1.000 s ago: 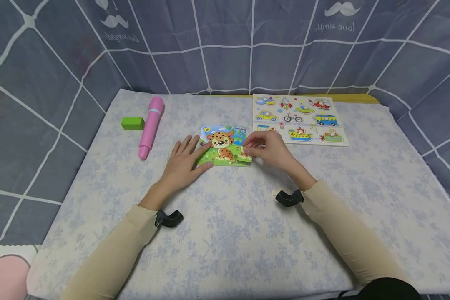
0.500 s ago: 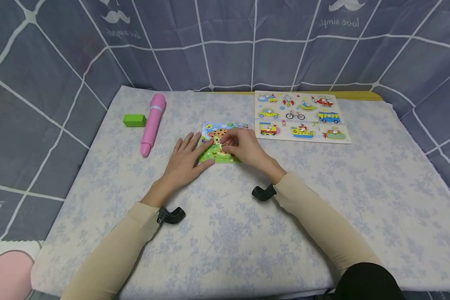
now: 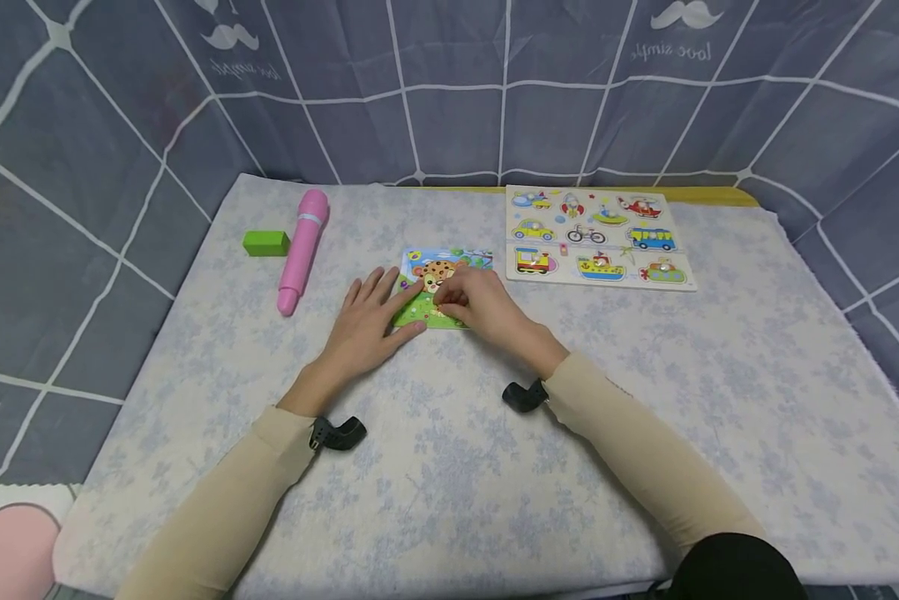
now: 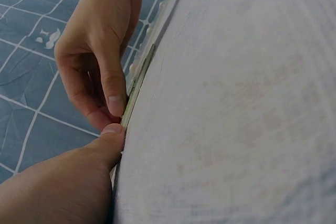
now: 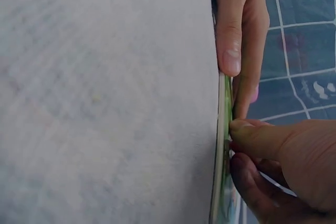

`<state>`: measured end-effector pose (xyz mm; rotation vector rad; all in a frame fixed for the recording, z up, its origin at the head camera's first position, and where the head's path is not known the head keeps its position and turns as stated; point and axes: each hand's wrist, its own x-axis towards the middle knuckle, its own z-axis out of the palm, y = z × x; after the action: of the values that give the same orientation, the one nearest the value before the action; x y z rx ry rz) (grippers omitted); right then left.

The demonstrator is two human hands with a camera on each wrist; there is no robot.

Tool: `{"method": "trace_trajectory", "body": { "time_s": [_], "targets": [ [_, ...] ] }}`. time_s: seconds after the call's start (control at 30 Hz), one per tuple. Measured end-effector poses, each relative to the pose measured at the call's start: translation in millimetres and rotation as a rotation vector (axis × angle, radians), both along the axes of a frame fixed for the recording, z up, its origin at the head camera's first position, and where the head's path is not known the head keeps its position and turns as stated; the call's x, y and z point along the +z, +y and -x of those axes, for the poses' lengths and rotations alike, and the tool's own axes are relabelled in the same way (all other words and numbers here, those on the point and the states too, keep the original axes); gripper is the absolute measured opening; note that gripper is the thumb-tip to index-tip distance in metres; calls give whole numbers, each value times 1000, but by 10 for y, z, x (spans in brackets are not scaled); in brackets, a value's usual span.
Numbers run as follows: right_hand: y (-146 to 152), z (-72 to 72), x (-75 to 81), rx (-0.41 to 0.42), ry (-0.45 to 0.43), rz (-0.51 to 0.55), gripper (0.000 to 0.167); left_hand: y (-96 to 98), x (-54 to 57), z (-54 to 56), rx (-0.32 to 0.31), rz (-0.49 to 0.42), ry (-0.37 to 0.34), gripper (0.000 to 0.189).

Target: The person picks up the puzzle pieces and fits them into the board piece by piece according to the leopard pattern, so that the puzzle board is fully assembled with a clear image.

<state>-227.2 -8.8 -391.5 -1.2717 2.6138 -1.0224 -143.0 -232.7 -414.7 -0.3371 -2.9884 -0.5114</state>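
Note:
A jigsaw puzzle [image 3: 419,312] with a cartoon leopard on green grass lies flat mid-table in the head view. My left hand [image 3: 362,325] rests spread at its left side, with thumb and index finger touching its edge and surface. Over the puzzle's middle and right part is my right hand [image 3: 482,310], its fingers curled, pinching a small puzzle piece [image 3: 440,308] down against the picture; the fingers mostly hide the piece. The right wrist view has the right hand's thumb and fingers [image 5: 257,137] at the puzzle's surface, close to the left fingers.
A white board with vehicle pictures [image 3: 599,267] lies at the back right. On the left are a pink toy microphone [image 3: 302,254] and a green block [image 3: 266,243]. Grey checked cloth [image 3: 449,133] hangs behind the table; a pink-and-white seat-like thing [image 3: 14,550] is at lower left.
My right hand has carried the puzzle piece from the puzzle's right edge leftward to its lower middle and lowered it against the picture. My left hand has stayed in place.

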Motion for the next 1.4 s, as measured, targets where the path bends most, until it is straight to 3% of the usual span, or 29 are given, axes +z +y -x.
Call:
{"method": "trace_trajectory", "body": {
  "time_s": [0.2, 0.33, 0.53, 0.73, 1.07, 1.27, 1.4],
  "targets": [
    [178, -191, 64, 8, 111, -132, 24, 28, -8, 2, -7, 11, -6, 69],
    [324, -311, 103, 0, 117, -197, 35, 36, 17, 13, -9, 15, 2, 68],
    [427, -398, 109, 83, 118, -287, 50, 27, 23, 9, -5, 12, -4, 68],
    [644, -419, 93, 42, -10, -203, 56, 9, 0, -14, 3, 6, -3, 69],
    [1302, -352, 98, -76, -60, -17, 38, 3, 3, 6, 1, 12, 6, 69],
    [1618, -461, 84, -148, -64, -56, 36, 1, 4, 9, 1, 12, -3, 69],
    [1765, -564, 61, -112, -68, -120, 43, 6, -1, 10, 1, 9, -6, 69]
  ]
}}
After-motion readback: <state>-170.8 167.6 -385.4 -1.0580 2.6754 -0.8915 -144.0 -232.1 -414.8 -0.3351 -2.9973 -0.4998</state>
